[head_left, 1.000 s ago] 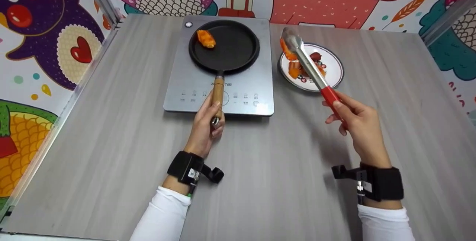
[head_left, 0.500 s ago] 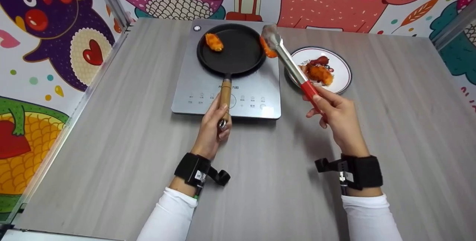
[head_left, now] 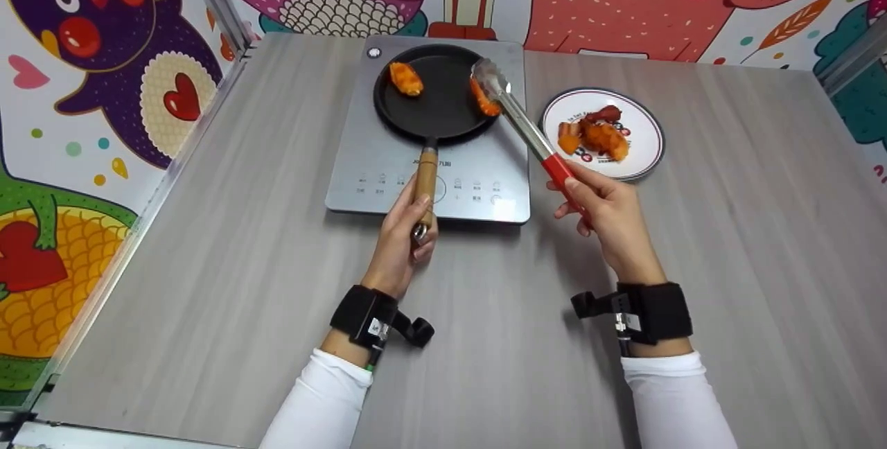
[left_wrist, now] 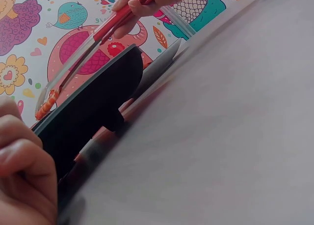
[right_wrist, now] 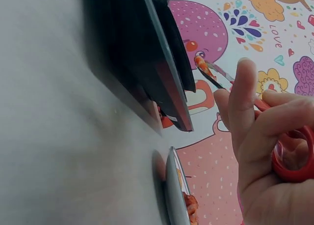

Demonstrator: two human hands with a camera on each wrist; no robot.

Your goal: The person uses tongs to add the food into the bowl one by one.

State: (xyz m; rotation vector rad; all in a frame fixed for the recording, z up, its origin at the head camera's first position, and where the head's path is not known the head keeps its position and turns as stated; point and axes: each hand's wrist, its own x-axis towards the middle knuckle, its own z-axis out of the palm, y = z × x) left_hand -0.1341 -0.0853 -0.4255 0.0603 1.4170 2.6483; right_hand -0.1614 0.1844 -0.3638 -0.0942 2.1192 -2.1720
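Observation:
My left hand (head_left: 404, 238) grips the wooden handle (head_left: 426, 175) of a black frying pan (head_left: 447, 113). The pan sits on a silver induction cooker (head_left: 350, 196). In my right hand (head_left: 610, 217) are red-handled metal tongs (head_left: 530, 134), their tips over the pan's right side. Between those tips is a curved orange piece that looks like a shrimp (head_left: 483, 99); the left wrist view shows the shrimp (left_wrist: 47, 106) near the pan's rim. Whether it touches the pan I cannot tell. An orange-yellow fried piece (head_left: 405, 80) lies at the pan's upper left.
Right of the cooker stands a round white plate (head_left: 648, 134) with a dark rim. It bears a fried golden piece (head_left: 606, 141), a dark red piece (head_left: 605, 113) and a smaller orange piece (head_left: 568, 138). Cartoon-printed walls (head_left: 624, 5) border the grey table (head_left: 485, 366).
My right hand has carried the tongs and shrimp leftward, from above the plate to the pan's right side. The left hand keeps its grip on the handle. The head view has shifted slightly.

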